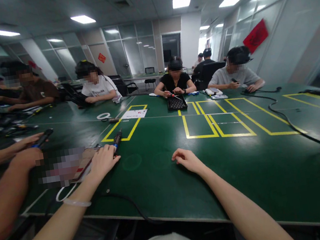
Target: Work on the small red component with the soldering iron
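My left hand [104, 160] lies palm down at the left, its thumb and fingers around the lower end of a dark, pen-shaped electric screwdriver [117, 139] with a blue band. The tool's tip points away from me. Under and beside that wrist is a flat brown item [87, 159], partly blurred out, with a loop of white cord [59, 194] near it. My right hand [187, 160] rests on the green table [164, 191], fingers loosely bent and apart, with nothing visible in them.
Yellow tape outlines [201, 136] mark the tabletop. A white paper [134, 114] and a white cable coil [103, 116] lie ahead. Across the table a person works over a black tray [176, 103]. A neighbour's hands hold a similar tool [44, 139] at left. A black cable [281, 114] crosses the right side.
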### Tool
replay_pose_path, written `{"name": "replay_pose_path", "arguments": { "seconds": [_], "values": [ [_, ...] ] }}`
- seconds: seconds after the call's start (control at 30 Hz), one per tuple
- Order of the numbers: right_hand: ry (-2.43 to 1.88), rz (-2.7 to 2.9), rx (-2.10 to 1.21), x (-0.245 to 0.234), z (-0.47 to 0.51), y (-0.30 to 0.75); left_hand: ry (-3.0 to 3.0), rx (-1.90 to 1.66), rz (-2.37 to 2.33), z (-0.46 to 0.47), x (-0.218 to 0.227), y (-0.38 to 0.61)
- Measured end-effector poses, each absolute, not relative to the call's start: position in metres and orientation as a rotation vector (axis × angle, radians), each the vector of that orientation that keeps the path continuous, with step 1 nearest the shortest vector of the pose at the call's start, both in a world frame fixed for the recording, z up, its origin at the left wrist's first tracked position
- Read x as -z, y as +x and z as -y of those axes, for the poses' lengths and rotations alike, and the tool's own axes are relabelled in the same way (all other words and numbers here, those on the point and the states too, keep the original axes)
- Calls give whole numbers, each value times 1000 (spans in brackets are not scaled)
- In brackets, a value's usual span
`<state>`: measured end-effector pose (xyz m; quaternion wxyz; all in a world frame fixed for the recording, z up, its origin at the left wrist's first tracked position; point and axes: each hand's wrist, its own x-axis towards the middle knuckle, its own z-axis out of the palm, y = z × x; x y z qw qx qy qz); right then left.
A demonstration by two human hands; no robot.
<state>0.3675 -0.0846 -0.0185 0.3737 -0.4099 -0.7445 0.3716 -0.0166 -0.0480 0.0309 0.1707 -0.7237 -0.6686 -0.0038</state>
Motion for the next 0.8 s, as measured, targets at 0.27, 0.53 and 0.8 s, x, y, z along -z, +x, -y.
{"name": "replay_pose_path", "arguments": {
  "seconds": [0.27,0.53,0.8],
  "values": [
    [-1068,1922,-939,15,86,368,-2000,32,1866,62,-24,-4],
    [-1060,1907,-967,15,86,366,-2088,248,1952,67,-45,36],
    [-962,1725,-1166,25,77,367,-3086,958,1720,78,-32,157]
  ]
}}
